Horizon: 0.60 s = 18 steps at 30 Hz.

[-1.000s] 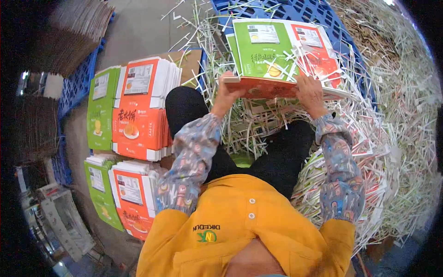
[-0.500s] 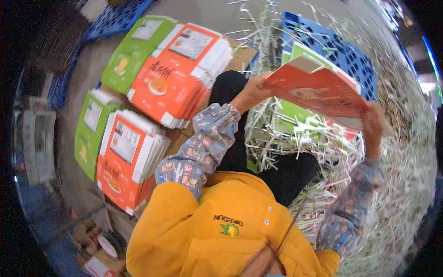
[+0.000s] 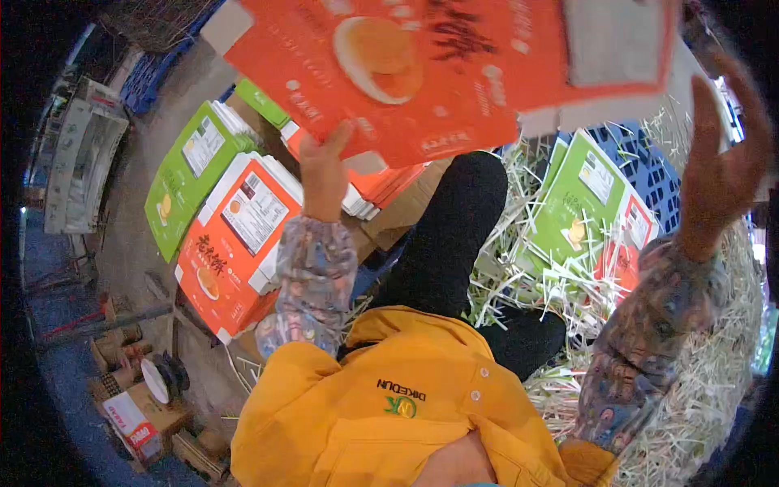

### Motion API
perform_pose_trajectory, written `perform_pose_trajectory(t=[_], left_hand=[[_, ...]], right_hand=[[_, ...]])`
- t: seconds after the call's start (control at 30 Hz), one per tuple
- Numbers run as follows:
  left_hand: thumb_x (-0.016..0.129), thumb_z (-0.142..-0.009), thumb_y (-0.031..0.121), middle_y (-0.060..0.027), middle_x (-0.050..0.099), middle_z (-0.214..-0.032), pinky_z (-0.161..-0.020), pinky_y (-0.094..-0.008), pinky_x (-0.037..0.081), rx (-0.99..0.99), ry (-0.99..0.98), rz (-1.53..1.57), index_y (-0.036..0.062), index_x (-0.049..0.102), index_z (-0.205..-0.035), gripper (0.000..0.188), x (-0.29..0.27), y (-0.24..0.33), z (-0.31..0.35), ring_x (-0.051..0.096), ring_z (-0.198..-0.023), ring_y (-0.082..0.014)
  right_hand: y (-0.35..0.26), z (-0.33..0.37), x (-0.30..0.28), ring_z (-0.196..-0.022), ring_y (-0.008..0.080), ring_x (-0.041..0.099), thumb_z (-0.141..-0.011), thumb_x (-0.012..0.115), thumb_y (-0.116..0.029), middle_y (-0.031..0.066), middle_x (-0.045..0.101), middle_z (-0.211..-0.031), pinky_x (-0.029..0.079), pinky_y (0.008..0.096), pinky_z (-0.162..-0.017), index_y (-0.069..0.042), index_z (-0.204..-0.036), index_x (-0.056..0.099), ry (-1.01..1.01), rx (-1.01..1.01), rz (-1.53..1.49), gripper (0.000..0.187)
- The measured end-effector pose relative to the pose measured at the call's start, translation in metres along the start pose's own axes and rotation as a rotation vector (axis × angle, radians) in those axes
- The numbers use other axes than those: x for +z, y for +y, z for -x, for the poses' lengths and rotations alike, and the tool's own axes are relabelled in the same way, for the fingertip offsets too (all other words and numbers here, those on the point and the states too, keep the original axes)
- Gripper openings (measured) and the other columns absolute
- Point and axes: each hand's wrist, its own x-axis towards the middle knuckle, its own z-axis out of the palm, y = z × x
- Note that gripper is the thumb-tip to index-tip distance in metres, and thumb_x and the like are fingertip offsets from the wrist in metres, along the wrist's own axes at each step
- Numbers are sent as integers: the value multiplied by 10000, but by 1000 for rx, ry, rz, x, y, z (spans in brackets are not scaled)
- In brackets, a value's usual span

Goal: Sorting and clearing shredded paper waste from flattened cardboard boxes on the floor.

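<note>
A large flat orange-and-white carton sheet (image 3: 454,81) is raised high in front of me, with its printed face toward me. My left hand (image 3: 324,166) is closed on its lower left edge, the thumb lying over the print. Beside the sheet's right end is my right hand (image 3: 722,158), its fingers stretched apart; they look free of the sheet, though blur softens them. Part of the sheet runs out of the top of the picture. Below it at right, a green carton sheet (image 3: 572,199) and a smaller orange one (image 3: 623,258) lie among paper strips.
At left stand stacks of flat green cartons (image 3: 182,174) and orange cartons (image 3: 235,235); another orange stack is partly hidden behind the raised sheet. Shredded paper strips (image 3: 690,349) cover the floor at right, by a blue plastic pallet (image 3: 649,166). A cardboard box (image 3: 158,410) sits lower left.
The orange sheet has moved up and left and turned its printed face toward me. My left hand still grips it; my right hand has let go and moved up and right.
</note>
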Motion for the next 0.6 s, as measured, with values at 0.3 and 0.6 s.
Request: perform_pose_trajectory(t=[0.3, 0.6], left_hand=[[573, -748, 49, -92, 573, -933, -693, -343, 487, -273, 227, 112, -21, 517, -993, 260, -134, -138, -26, 572, -818, -206], [670, -642, 98, -153, 472, -1014, -755, -363, 418, -181, 545, -406, -15, 445, -1071, 498, -140, -160, -23, 486, -854, -280]], right_hand=[[-20, 195, 77, -852, 285, 494, -726, 579, -76, 120, 538, -889, 385, 356, -756, -27, -866, 524, -443, 476, -176, 158], [5, 404, 18, -803, 256, 519, -720, 589, -147, 135, 564, -816, 395, 344, -722, -3, -831, 545, -580, 1079, -117, 187]])
